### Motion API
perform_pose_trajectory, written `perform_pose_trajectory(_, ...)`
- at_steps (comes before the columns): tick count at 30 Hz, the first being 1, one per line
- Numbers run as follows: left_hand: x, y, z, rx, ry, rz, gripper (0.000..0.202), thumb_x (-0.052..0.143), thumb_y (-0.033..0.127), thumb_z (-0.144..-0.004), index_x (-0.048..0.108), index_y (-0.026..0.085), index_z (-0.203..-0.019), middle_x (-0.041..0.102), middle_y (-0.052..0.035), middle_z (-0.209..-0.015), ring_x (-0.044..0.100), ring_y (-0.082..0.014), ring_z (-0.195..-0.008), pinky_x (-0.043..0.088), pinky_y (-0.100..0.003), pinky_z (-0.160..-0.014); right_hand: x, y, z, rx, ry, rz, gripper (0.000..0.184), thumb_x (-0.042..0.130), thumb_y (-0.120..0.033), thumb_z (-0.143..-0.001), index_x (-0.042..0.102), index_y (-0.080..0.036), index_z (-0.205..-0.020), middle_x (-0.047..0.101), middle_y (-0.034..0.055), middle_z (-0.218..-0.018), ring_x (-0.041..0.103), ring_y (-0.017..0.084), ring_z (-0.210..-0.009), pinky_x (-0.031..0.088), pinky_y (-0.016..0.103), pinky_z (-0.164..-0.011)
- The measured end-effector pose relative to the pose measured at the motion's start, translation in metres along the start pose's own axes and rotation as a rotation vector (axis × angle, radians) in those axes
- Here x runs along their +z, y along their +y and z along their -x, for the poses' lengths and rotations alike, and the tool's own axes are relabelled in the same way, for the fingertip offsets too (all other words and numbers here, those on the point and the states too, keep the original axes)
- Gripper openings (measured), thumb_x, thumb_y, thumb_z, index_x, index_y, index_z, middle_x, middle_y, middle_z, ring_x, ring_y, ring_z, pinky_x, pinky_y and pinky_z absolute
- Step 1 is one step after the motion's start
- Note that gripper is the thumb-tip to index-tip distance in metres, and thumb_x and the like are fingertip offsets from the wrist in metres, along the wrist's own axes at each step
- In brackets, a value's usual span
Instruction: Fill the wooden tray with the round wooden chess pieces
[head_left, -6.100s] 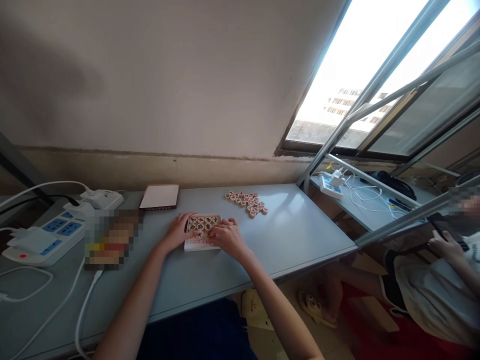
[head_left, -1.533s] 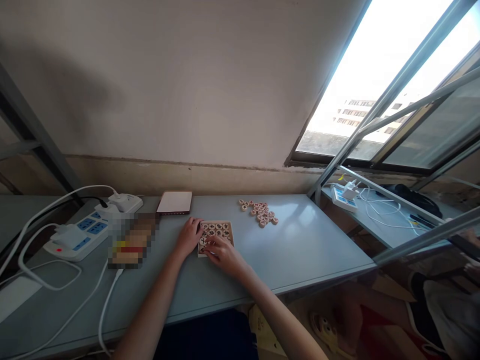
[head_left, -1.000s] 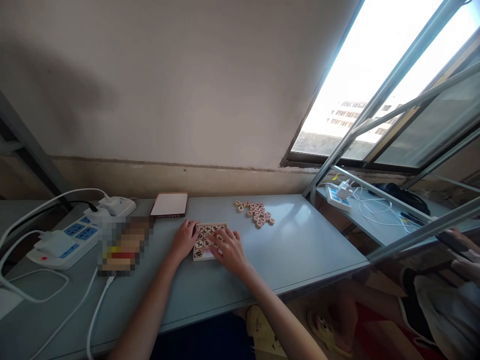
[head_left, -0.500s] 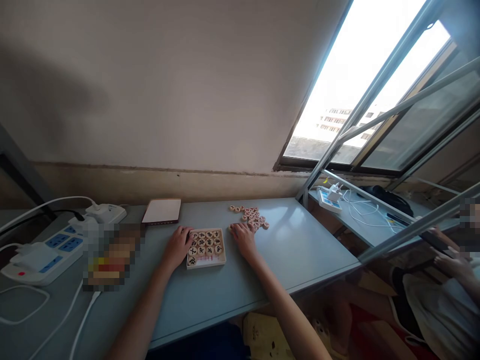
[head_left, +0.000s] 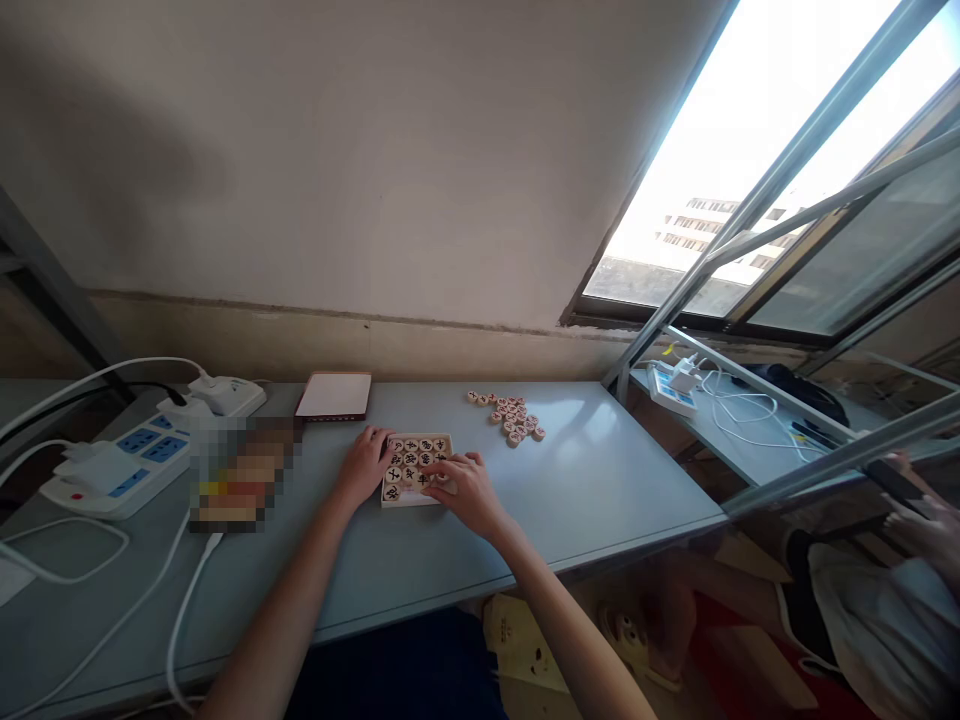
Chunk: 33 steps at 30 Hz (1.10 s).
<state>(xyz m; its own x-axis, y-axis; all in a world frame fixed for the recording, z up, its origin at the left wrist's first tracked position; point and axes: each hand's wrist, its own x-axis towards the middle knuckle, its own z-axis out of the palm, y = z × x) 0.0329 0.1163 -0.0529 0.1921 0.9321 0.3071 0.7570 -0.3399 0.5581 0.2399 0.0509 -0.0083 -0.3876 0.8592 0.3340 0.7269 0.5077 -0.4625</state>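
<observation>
A shallow light-coloured box (head_left: 397, 503) on the desk holds rows of round Chinese chess pieces (head_left: 411, 460) marked with dark characters. My left hand (head_left: 364, 467) grips the box's left side, its fingers curled at the edge. Over the box's lower right, my right hand (head_left: 471, 494) pinches a Chinese chess piece (head_left: 424, 479) between thumb and fingers, down at the front row. That hand covers the right-hand pieces in part. To the right of the box, loose Chinese chess pieces (head_left: 512, 412) with reddish characters lie in a cluster.
Behind the box lies a white-topped lid (head_left: 334, 395) with dark red sides. Power strips (head_left: 142, 455), white cables and a blurred-out object (head_left: 244, 478) occupy the left. A metal bed frame (head_left: 679, 295) rises at right; beyond it sits a person (head_left: 877, 600) holding a phone.
My right hand has moved left from the loose pieces to the box, bringing a piece to its front row. My left hand stays at the box. The view has shifted slightly.
</observation>
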Motion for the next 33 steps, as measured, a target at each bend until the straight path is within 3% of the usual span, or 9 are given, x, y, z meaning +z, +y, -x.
perform_pose_trajectory(3, 0.001, -0.001, 0.0, 0.001, 0.015, 0.007, 0.027, 0.036, 0.03, -0.088, 0.054, 0.02, -0.106, 0.053, -0.007, -0.1, 0.053, -0.0204, -0.097, 0.043, -0.035, -0.088, 0.009, -0.007, -0.001, -0.025, -0.028, 0.022, 0.017, 0.063, -0.035, -0.081, 0.061, -0.025, -0.094, 0.069, -0.0018, -0.092, 0.059, 0.016, -0.089, 0.028, 0.031, -0.083)
perform_pose_trajectory(8, 0.002, -0.001, 0.0, 0.005, 0.014, 0.006, 0.028, 0.036, 0.028, -0.088, 0.055, 0.019, -0.106, 0.053, -0.0079, -0.1, 0.053, -0.0213, -0.098, 0.043, -0.036, -0.089, 0.019, -0.009, 0.008, -0.101, 0.031, 0.093, 0.013, 0.051, -0.03, -0.09, 0.063, -0.024, -0.089, 0.066, -0.0009, -0.104, 0.053, 0.016, -0.1, 0.028, 0.033, -0.086)
perform_pose_trajectory(21, 0.003, -0.002, -0.001, 0.003, 0.002, -0.028, 0.028, 0.036, 0.028, -0.088, 0.054, 0.017, -0.106, 0.052, -0.0088, -0.102, 0.052, -0.0215, -0.1, 0.042, -0.036, -0.09, 0.015, -0.011, 0.011, -0.106, 0.057, 0.11, 0.021, 0.046, -0.03, -0.091, 0.066, -0.031, -0.098, 0.061, 0.0005, -0.111, 0.05, 0.019, -0.104, 0.031, 0.034, -0.086)
perform_pose_trajectory(24, 0.002, -0.002, -0.001, 0.0, -0.007, -0.038, 0.028, 0.035, 0.028, -0.088, 0.054, 0.018, -0.107, 0.052, -0.0085, -0.101, 0.052, -0.0218, -0.1, 0.042, -0.037, -0.089, 0.01, 0.012, -0.008, 0.009, 0.142, 0.182, 0.026, 0.041, -0.029, -0.093, 0.062, -0.032, -0.107, 0.059, 0.0007, -0.116, 0.049, 0.019, -0.105, 0.032, 0.034, -0.087)
perform_pose_trajectory(27, 0.001, -0.001, -0.001, -0.006, -0.017, -0.042, 0.029, 0.035, 0.029, -0.088, 0.054, 0.018, -0.108, 0.051, -0.0083, -0.102, 0.052, -0.0217, -0.099, 0.042, -0.036, -0.088, 0.005, 0.05, -0.037, 0.203, 0.246, 0.309, 0.034, 0.034, -0.028, -0.093, 0.055, -0.026, -0.12, 0.051, 0.0054, -0.129, 0.043, 0.022, -0.117, 0.031, 0.038, -0.093)
perform_pose_trajectory(29, 0.001, -0.001, 0.0, -0.014, -0.03, -0.039, 0.031, 0.034, 0.03, -0.089, 0.053, 0.018, -0.109, 0.051, -0.0084, -0.102, 0.052, -0.0217, -0.098, 0.043, -0.035, -0.085, 0.003, 0.077, -0.055, 0.311, 0.229, 0.395, 0.04, 0.035, -0.03, -0.092, 0.046, -0.021, -0.13, 0.041, 0.0083, -0.139, 0.033, 0.025, -0.128, 0.027, 0.042, -0.099)
perform_pose_trajectory(33, 0.001, -0.002, -0.001, -0.007, -0.039, -0.033, 0.032, 0.032, 0.031, -0.089, 0.053, 0.018, -0.109, 0.051, -0.0084, -0.102, 0.052, -0.0217, -0.096, 0.044, -0.035, -0.084, 0.006, 0.114, -0.076, 0.32, 0.12, 0.53, 0.048, 0.034, -0.033, -0.093, 0.036, -0.015, -0.137, 0.025, 0.0114, -0.148, 0.015, 0.025, -0.138, 0.008, 0.053, -0.108)
